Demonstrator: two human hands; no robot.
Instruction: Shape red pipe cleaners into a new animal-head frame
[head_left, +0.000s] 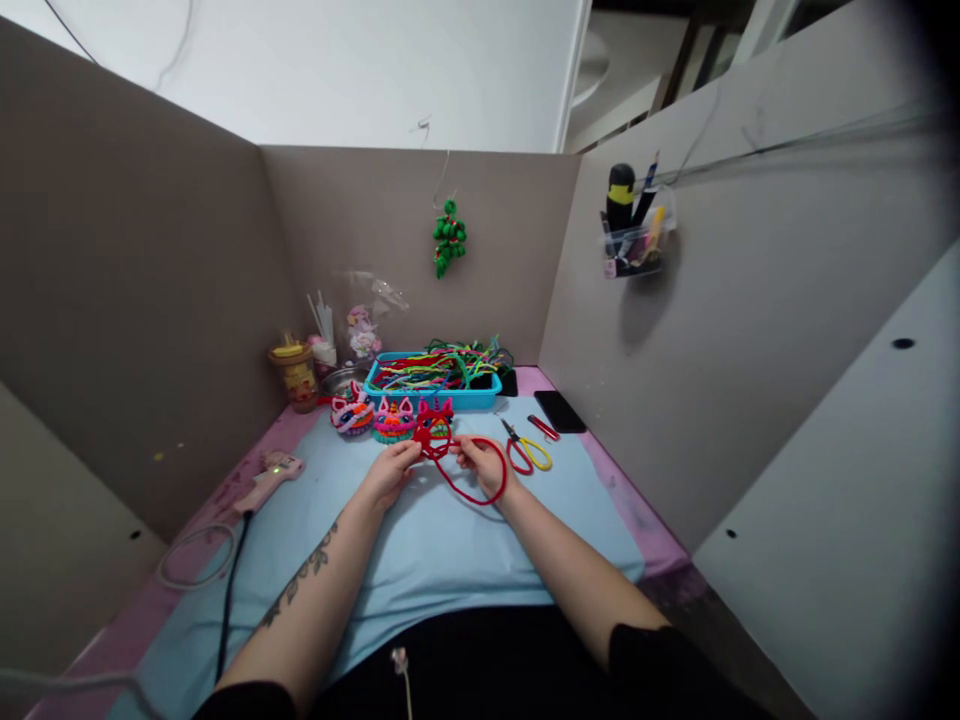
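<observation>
Grey partitions wall a counter (420, 560) covered in pale blue. Left hand (388, 476) and right hand (482, 464) each pinch a red pipe-cleaner figure (435, 432) mid-counter. Just behind lie finished figures (375, 417) and a blue tray (431, 385); scissors (527, 450) lie right, glue gun (268, 476) left. No writing is legible.

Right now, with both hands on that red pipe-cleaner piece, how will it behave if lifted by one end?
The red pipe-cleaner piece probably bends and holds its shape: its tail lies in a loose loop by the right hand. It looks thin and likely light. The fuzzy surface should not slip from the left hand, though the loop may sag or swing.
</observation>
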